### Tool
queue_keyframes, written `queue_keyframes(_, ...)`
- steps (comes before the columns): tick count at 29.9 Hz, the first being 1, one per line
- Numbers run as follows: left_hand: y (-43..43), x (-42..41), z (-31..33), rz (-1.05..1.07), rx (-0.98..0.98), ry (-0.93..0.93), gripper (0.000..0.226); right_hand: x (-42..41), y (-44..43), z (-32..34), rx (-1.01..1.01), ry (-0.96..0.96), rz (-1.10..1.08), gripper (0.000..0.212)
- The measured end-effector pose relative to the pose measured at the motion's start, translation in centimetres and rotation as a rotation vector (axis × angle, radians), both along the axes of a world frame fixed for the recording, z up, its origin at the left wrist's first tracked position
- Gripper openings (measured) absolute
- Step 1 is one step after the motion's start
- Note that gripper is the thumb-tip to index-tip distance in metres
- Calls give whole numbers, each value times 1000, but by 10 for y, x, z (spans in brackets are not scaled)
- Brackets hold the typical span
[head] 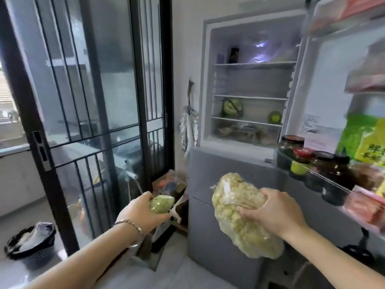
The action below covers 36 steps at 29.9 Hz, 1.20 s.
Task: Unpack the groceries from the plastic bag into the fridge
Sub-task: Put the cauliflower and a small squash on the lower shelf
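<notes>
The right hand [273,211] grips a plastic-wrapped cauliflower [239,215] before the open fridge [248,84]. The left hand [143,211] curls its fingers around a small green vegetable [162,203]

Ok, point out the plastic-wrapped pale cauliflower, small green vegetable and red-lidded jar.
plastic-wrapped pale cauliflower [229,205], head view, upper florets.
small green vegetable [162,202], head view, exposed end.
red-lidded jar [302,152], head view, lid.

Soft daylight enters from the overexposed window [8,101] at far left, and pale reflections veil the glass door [93,80]. A bluish-white lamp glare [259,45] lights the upper fridge [206,84]. Shadows are faint. The wide lens bows straight lines and smears the fridge door [329,76] at right. The left hand [143,211] and right hand [275,213] are sharpest. The green vegetable [161,203] is softer, and the wrap of the bagged cauliflower [239,197] glints.
</notes>
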State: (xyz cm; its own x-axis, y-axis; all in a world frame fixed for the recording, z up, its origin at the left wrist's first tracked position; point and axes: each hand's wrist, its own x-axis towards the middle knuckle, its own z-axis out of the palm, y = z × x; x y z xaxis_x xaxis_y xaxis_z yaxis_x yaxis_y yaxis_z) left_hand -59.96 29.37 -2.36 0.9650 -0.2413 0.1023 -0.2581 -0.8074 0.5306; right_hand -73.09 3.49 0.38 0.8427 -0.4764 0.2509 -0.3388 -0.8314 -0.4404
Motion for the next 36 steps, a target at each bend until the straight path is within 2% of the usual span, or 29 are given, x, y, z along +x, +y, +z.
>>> queue_keyframes(6,-79,158,30,-141,-54,-9,47,122,-50,35,124,-83,-159,44)
queue_keyframes(11,-158,268,53,-239,-61,-67,48,213,-113,56,218,-258,-298,44)
queue_keyframes(16,-240,358,62,-289,-78,-115,44,301,-191,67,286,-415,-338,44)
queue_keyframes(19,-292,400,65,-320,-85,-158,42,354,-240,71,327,-483,-336,46)
queue_keyframes(22,-341,434,75,-363,-62,-232,40,403,-279,76,381,-554,-355,38)
queue_keyframes(25,-383,465,89,-403,-100,-250,44,446,-308,76,546,-671,-408,34)
queue_keyframes(28,-416,490,98,-439,-172,-262,49,485,-333,65,785,-809,-471,41)
queue_keyframes(30,-431,503,102,-463,-204,-276,49,502,-340,59,859,-868,-532,46)
queue_keyframes(36,-469,534,106,-577,-231,-321,51,520,-346,52,1031,-1106,-624,36)
